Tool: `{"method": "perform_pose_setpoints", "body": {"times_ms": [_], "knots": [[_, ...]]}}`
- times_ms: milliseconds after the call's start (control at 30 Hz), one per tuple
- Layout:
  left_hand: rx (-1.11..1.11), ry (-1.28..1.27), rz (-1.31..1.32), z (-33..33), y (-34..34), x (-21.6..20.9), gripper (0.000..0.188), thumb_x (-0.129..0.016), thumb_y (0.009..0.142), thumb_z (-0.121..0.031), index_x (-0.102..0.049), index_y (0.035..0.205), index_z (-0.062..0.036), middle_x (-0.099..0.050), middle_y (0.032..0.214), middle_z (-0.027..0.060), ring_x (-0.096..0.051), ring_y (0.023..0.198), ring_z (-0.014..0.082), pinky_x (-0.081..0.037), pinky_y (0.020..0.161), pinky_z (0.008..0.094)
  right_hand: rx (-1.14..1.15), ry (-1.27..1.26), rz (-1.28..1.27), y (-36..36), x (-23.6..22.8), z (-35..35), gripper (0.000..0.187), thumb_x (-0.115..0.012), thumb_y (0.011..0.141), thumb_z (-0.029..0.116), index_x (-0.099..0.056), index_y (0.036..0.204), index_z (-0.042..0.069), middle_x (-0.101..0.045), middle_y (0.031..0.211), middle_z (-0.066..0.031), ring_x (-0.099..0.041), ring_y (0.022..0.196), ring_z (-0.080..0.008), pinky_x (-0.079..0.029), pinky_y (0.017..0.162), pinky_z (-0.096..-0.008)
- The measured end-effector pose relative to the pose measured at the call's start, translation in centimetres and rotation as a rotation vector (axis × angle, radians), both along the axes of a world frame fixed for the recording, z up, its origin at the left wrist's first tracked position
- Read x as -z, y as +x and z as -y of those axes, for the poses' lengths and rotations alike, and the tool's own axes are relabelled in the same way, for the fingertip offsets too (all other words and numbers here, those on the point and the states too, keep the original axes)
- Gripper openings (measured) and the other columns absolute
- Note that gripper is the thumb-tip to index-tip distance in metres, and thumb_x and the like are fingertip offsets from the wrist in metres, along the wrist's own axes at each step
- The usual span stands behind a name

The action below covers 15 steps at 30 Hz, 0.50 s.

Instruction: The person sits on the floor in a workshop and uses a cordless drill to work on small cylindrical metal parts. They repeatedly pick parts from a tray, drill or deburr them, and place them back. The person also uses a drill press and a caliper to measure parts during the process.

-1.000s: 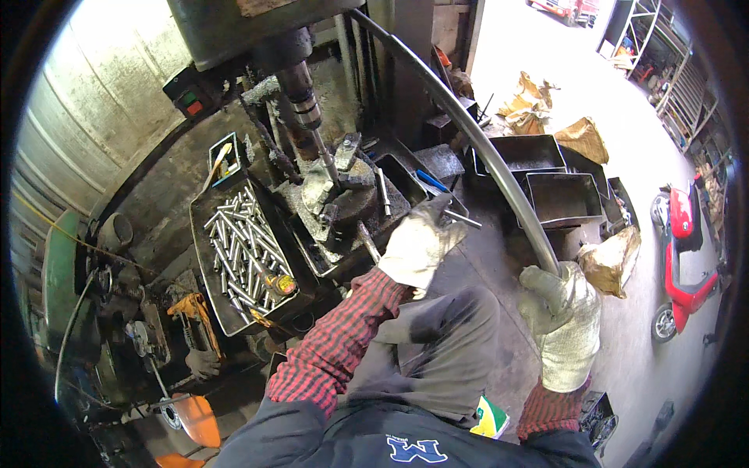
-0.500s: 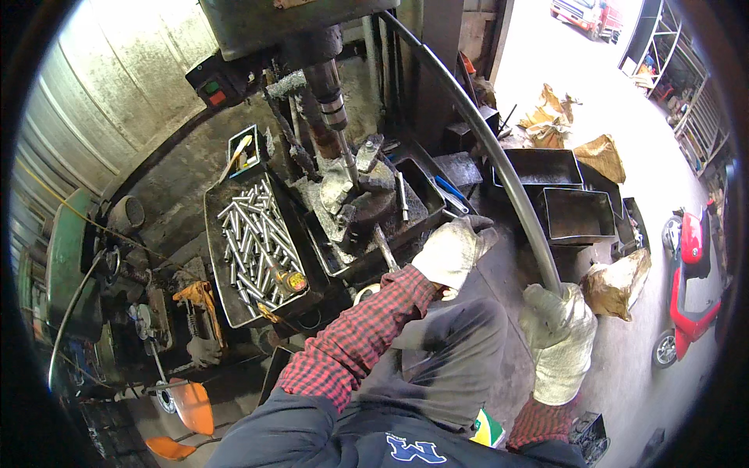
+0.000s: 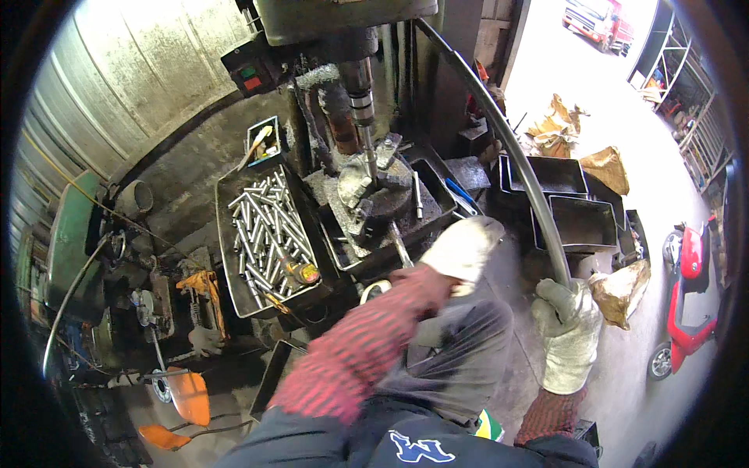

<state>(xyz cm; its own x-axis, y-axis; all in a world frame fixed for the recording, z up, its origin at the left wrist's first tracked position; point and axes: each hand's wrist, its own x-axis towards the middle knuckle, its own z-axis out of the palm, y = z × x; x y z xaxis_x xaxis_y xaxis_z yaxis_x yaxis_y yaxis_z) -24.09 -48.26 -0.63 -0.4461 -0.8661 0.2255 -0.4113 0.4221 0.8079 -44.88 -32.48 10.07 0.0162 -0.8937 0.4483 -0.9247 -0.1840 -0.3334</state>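
Note:
My right hand (image 3: pixel 568 335), in a whitish work glove, is wrapped round the lower end of a long metal lever (image 3: pixel 524 156). This lever runs up to the head of a drill press (image 3: pixel 343 19). A drill bit (image 3: pixel 369 152) points down at a round fixture (image 3: pixel 386 191) strewn with metal shavings. Nearest to the fixture's short handle (image 3: pixel 400 246) is my gloved left hand (image 3: pixel 462 251), above my knee and apart from the lever. Motion smears its fingers, so what they hold, if anything, cannot be made out. A small metal cylinder (image 3: pixel 418 195) lies beside the fixture.
Left of the press stands a tray (image 3: pixel 224 257) of loose metal cylinders, with a small box (image 3: pixel 253 156) behind it. Dark metal bins (image 3: pixel 581 225) and crumpled sacks (image 3: pixel 620 292) sit at the right. Farther right is a red scooter (image 3: pixel 690 304). A blue-handled tool (image 3: pixel 460 195) lies by the press.
The view has shifted, so the press and tray appear farther right. My left hand has moved slightly left relative to the press, its sleeve blurred. My right hand stays on the lever.

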Motion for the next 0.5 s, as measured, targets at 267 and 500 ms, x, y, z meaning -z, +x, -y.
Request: {"method": "perform_pose_setpoints", "body": {"times_ms": [267,500], "knots": [[-0.568,0.543,-1.351,-13.1,14.1,3.5,0.032,-0.071,0.11,-0.033,-0.075,0.092,-0.0064,-0.075,0.087,0.0025,-0.068,0.074,0.0162,-0.068,0.093,0.0459,-0.02,0.014,-0.054,-0.8,-1.3,-0.3,0.035,-0.091,0.077,0.013,-0.08,0.109,0.019,-0.072,0.1,-0.0141,-0.074,0.083,-0.0389,-0.061,0.071,-0.0489],[-0.94,0.772,-1.871,-13.9,17.9,11.5,0.025,-0.074,0.11,-0.031,-0.065,0.094,-0.0138,-0.067,0.076,0.0028,-0.057,0.057,0.0219,-0.066,0.083,0.0416,-0.017,0.122,0.091,-0.8,-10.6,-2.6,0.051,-0.082,0.073,-0.006,-0.08,0.122,0.008,-0.074,0.114,-0.013,-0.075,0.109,-0.0289,-0.06,0.096,-0.0423]]}}
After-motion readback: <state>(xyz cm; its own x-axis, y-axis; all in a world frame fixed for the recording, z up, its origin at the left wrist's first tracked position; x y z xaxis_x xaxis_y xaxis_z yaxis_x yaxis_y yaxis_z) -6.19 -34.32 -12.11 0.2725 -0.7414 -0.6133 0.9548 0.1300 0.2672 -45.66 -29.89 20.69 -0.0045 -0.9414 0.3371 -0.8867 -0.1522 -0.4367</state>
